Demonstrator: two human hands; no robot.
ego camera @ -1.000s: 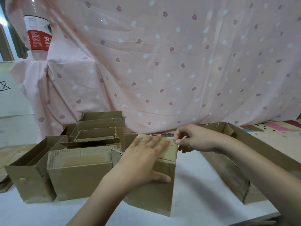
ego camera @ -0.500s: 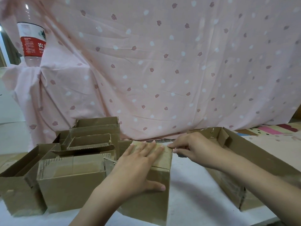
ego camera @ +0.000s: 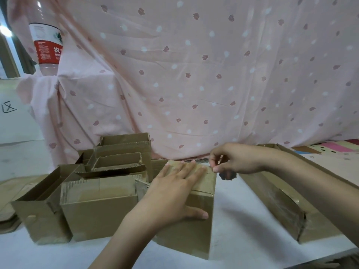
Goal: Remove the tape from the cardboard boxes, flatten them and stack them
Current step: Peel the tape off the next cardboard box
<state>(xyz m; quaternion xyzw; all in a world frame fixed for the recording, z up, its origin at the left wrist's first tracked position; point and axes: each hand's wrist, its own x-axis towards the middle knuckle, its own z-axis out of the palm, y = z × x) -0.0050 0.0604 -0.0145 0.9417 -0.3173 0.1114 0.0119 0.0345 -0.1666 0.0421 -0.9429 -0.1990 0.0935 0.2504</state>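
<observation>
A closed brown cardboard box (ego camera: pixel 196 232) stands on the white table in front of me. My left hand (ego camera: pixel 174 193) lies flat on its top, fingers spread, thumb down the front face. At the box's far right top corner my right hand (ego camera: pixel 235 160) pinches the end of the clear tape (ego camera: pixel 210 168) between thumb and forefinger. The tape itself is hard to make out.
Several open cardboard boxes (ego camera: pixel 99 202) crowd the table to the left. A long open box (ego camera: pixel 287 202) lies to the right. A pink patterned cloth (ego camera: pixel 194 74) hangs behind, a water bottle (ego camera: pixel 46 45) at the upper left. Flattened cardboard (ego camera: pixel 7 218) sits at the left edge.
My right hand has lifted slightly at the box's corner, fingers now pinched together. My left hand stays pressed on the box top.
</observation>
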